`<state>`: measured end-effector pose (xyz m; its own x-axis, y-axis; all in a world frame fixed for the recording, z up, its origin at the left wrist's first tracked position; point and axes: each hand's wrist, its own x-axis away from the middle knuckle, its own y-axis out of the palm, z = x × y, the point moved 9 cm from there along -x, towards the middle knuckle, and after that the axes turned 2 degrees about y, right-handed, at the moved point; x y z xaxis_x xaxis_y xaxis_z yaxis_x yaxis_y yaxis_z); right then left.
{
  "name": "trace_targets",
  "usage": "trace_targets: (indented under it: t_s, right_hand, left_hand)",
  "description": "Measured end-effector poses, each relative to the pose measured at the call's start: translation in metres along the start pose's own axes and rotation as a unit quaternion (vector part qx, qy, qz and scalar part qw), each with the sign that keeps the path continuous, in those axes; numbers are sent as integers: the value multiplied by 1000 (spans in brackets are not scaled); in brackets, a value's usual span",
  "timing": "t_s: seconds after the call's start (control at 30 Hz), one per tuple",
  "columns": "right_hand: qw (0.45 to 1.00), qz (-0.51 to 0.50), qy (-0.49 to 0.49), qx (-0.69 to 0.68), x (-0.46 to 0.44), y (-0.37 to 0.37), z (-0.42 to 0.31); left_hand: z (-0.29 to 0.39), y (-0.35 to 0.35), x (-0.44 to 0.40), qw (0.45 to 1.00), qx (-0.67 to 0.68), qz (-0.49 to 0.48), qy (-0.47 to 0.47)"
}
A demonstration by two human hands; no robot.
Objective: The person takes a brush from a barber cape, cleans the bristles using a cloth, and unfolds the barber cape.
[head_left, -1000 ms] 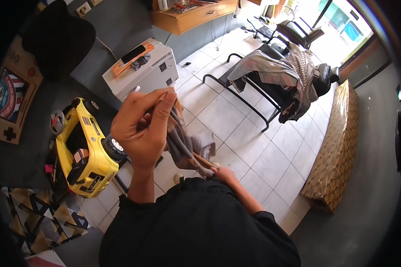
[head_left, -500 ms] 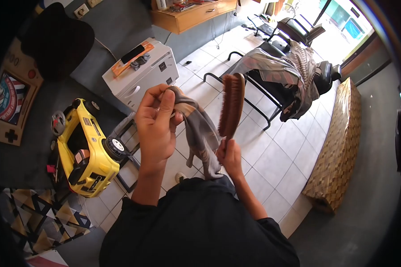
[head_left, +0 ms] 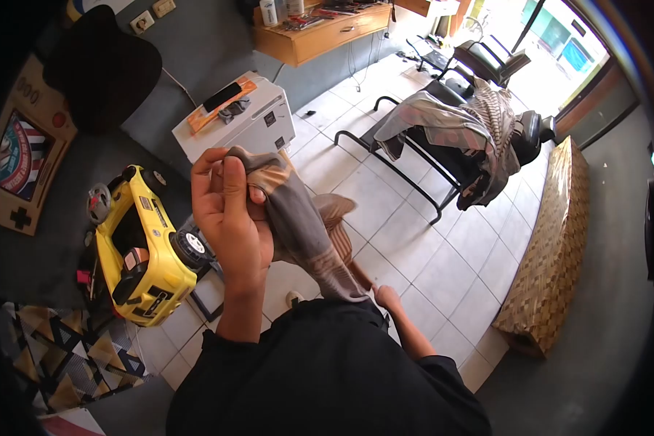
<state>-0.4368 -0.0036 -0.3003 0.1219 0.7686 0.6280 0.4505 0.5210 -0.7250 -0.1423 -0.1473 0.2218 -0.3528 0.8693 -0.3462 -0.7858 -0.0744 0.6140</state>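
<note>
My left hand (head_left: pixel 232 218) pinches the top edge of a grey and tan patterned cloth (head_left: pixel 294 214) between thumb and fingers. The cloth hangs down in front of my black top, its far side bulging to the right. Low on the right, my right hand (head_left: pixel 388 298) is closed round the end of a brown-handled brush (head_left: pixel 362 276). The bristles and most of the brush are hidden behind the cloth, so I cannot tell whether they press on it.
A barber chair (head_left: pixel 429 163) draped with a cloth stands ahead on white tiles. To the left are a yellow toy car (head_left: pixel 156 251) and a white cabinet (head_left: pixel 269 120) with a phone (head_left: pixel 222 97) on top. A long woven box (head_left: pixel 548 254) lines the right wall.
My left hand has shifted left and slightly down, and the cloth is spread wider. My right hand has dropped, taking the brush from open view to behind the cloth.
</note>
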Motion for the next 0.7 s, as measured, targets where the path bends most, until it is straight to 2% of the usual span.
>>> trace_targets:
  t_s: [0.03, 0.07, 0.1, 0.13, 0.17, 0.2, 0.27, 0.3, 0.33, 0.4, 0.47, 0.5, 0.57, 0.63, 0.7]
  right_hand:
    - [998, 60, -4, -34, -2, -21, -4]
    - [992, 47, 6, -119, -12, -32, -7]
    - [970, 103, 3, -220, -21, -48, -9]
    - [925, 120, -35, -358, -16, -75, -28]
    - [864, 94, -45, -492, 11, -113, -64]
    - [817, 65, -51, -571, 33, -143, -94]
    - [715, 2, -149, -683, 86, -198, -155]
    - [687, 3, -188, -702, 114, -220, -179]
    - [751, 89, -262, -600, 122, -227, -188]
    - [799, 171, -349, -458, 149, -231, -210]
    - [825, 153, -367, -402, 164, -223, -231]
    - [868, 116, -333, -349, 144, -193, -227]
    - [955, 80, -254, -133, 91, -117, -196]
    - [973, 34, -228, -7, 76, -72, -152]
    - [985, -48, -161, 35, 7, 35, -62]
  left_hand:
    - [-2, 0, 1, 1000, 11, 10, -1]
    - [-4, 1, 2, 1000, 22, 20, 6]
    - [-6, 2, 3, 999, 30, 30, 12]
    - [-6, 1, 5, 998, 37, 40, 16]
    - [-10, 0, 8, 998, 37, 41, 6]
    - [-14, -1, 9, 998, 38, 42, -3]
    - [-19, 2, 13, 999, 40, 30, -8]
    - [-20, 7, 15, 999, 42, 18, -3]
    - [-21, 12, 17, 999, 43, 7, 3]
    - [-22, 23, 22, 998, 48, -24, 26]
    - [-25, 27, 25, 998, 39, -39, 40]
    - [-24, 24, 23, 998, 44, -37, 33]
    - [-19, 16, 14, 998, 52, -36, 18]
    - [-9, 12, 9, 999, 32, -29, 13]
    - [0, 15, 5, 999, 13, -49, 15]
